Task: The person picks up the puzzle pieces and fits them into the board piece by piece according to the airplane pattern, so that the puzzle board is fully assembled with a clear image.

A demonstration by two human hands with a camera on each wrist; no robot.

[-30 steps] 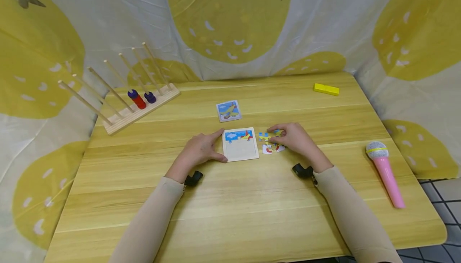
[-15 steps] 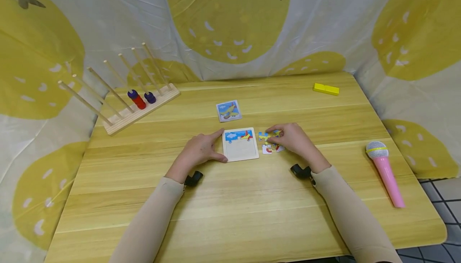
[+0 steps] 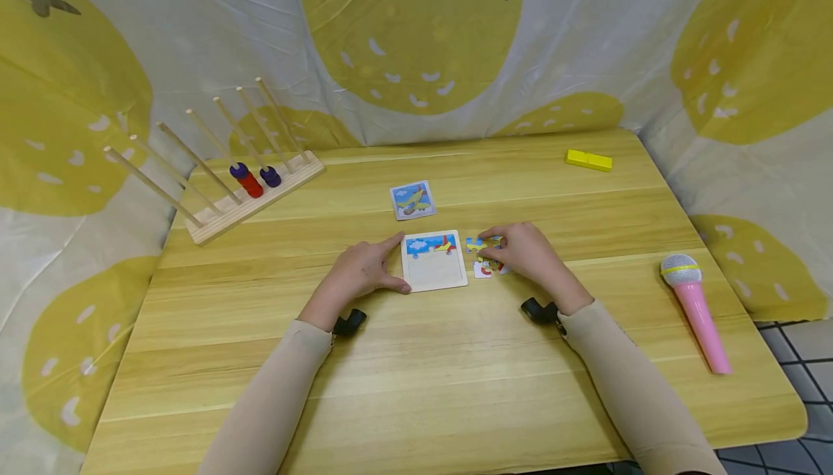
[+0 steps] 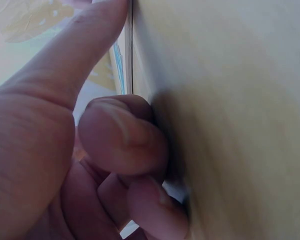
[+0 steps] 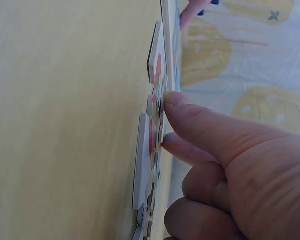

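A shallow puzzle board [image 3: 434, 272] lies in the head view, its top strip filled with a blue sky and part of a red-and-yellow plane. My left hand [image 3: 356, 271] holds its left edge, thumb by the near corner and forefinger by the far one. In the left wrist view the thumb [image 4: 55, 65] lies stretched along the board's edge, other fingers curled below. Right of the board are several loose puzzle pieces [image 3: 482, 270]. My right hand [image 3: 528, 254] pinches a blue-and-yellow piece [image 3: 474, 245] among them, thumb and forefinger on it; the hand partly covers the others.
Behind the board lies a square picture card [image 3: 413, 200] of a plane. A wooden peg rack [image 3: 260, 200] with red and purple rings stands back left. A yellow block [image 3: 588, 160] lies back right, and a pink toy microphone [image 3: 698, 316] lies near the right edge.
My right hand has slid slightly left towards the board, and the pieces under its fingers have shifted left with it. My left hand and the board have stayed put.
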